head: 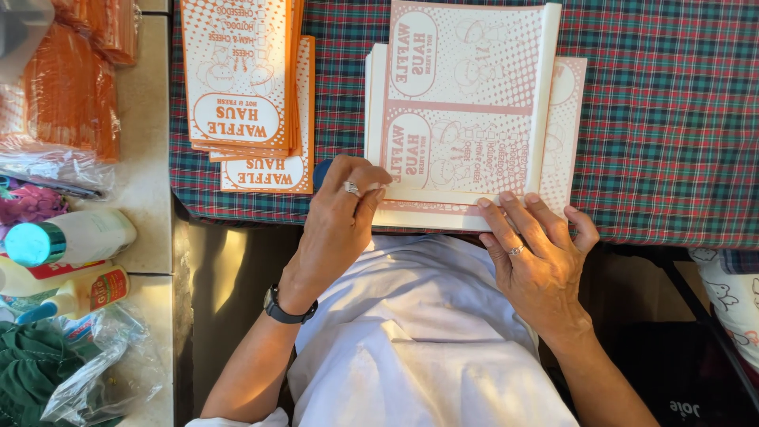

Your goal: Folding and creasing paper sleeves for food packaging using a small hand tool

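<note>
A stack of pale pink printed paper sheets (466,119) lies on the plaid tablecloth (664,119) in front of me. My left hand (340,217), with a ring and a black wristwatch, pinches the stack's near left corner between thumb and fingers. Flat on the near right edge of the sheets rests my right hand (534,253), fingers spread, also wearing a ring. A blue round object (320,170) peeks out just behind my left hand.
A pile of orange printed sheets (241,79) sits at the left of the cloth. On the beige counter (146,119) to the left stand bottles (71,237), orange packs in plastic (71,87) and plastic bags (103,372).
</note>
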